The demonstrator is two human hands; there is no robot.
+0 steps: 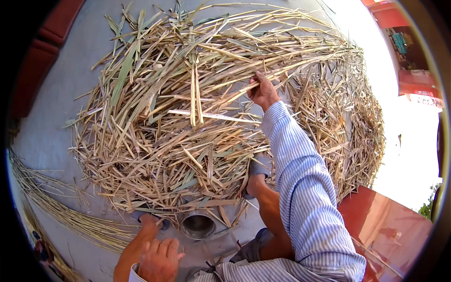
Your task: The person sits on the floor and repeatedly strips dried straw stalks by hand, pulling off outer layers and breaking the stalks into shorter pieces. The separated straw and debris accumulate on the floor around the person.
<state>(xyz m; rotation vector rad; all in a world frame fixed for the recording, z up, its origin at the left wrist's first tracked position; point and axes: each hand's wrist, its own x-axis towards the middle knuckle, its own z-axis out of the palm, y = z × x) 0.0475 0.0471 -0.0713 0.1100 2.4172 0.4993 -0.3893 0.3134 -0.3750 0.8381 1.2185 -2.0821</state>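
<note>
My right arm, in a striped sleeve, reaches out over a broad heap of dry reed stalks and leaves [155, 160]. At its far middle, my right hand [264, 91] is closed, fingers pinched on a long straw-coloured stalk [239, 94] that lies among others. My left hand [159, 261] stays low by my left leg, back upward and fingers curled in; no object sticks out of it, and its palm is hidden. A round metal container [198, 225] stands between my feet, against the near edge of the heap.
A bundle of long thin stalks [77, 218] lies on the grey floor [51, 155] at the left. Red furniture [49, 35] stands at the far left. A shiny red surface [380, 221] is at the lower right. My sandalled feet [258, 169] touch the heap's near edge.
</note>
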